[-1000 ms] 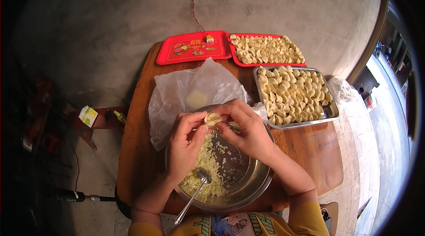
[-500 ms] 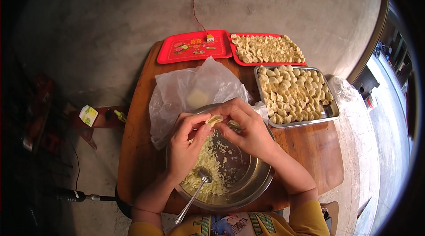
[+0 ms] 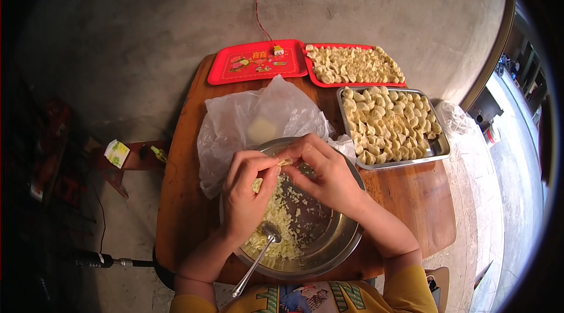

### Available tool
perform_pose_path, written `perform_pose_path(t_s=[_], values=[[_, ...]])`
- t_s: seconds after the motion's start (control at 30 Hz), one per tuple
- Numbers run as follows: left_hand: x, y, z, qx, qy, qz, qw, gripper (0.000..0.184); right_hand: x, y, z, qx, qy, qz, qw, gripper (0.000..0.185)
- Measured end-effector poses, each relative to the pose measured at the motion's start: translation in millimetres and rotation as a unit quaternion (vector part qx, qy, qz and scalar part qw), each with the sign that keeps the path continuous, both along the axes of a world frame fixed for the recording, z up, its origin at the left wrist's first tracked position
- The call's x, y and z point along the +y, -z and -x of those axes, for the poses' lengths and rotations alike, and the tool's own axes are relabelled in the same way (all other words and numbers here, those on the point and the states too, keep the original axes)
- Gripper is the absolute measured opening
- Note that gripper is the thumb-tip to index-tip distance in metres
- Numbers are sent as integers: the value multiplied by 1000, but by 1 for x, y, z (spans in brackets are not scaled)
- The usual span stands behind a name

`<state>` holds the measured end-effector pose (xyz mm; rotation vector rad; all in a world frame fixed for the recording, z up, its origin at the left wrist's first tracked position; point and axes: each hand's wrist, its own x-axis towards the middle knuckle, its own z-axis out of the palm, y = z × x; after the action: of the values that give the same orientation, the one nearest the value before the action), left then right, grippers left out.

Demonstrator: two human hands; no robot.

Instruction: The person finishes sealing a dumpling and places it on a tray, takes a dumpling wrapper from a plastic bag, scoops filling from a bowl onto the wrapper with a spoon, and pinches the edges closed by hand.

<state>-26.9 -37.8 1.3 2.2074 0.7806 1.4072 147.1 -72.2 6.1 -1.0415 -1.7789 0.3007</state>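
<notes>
Between my two hands, above the back part of a metal basin [image 3: 346,236], is a small dumpling [image 3: 285,162]. My left hand [image 3: 249,186] pinches its near left side with thumb and fingertips. The fingertips of my right hand [image 3: 322,175] are closed on its right edge, and they partly cover it. Chopped pale green filling [image 3: 282,228] lies in the left half of the basin. A metal spoon [image 3: 257,263] rests in the filling, its handle leaning out over the near rim.
Behind the basin lies a plastic bag [image 3: 229,119] with a pale round wrapper showing through. A steel tray [image 3: 437,148] and a red tray [image 3: 329,85] hold many dumplings. Another red tray [image 3: 235,75] has a plug on a cord. All stand on a wooden table [image 3: 188,195].
My fingers have closed further over the dumpling. Its open side, with filling showing before, is now mostly covered. Basin, spoon and trays stay put.
</notes>
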Motion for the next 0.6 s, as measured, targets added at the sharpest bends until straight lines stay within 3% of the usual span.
perform_pose_path(t_s=[0.2, 0.6], values=[[-1, -1, -1, 17, -30, -51, 998, 20, -1, -3, 0, -8, -4, -17, 1000, 23], [-3, 0, -1, 14, -13, -42, 999, 22, -2, -2, -1, -18, -1, -34, 999, 21]])
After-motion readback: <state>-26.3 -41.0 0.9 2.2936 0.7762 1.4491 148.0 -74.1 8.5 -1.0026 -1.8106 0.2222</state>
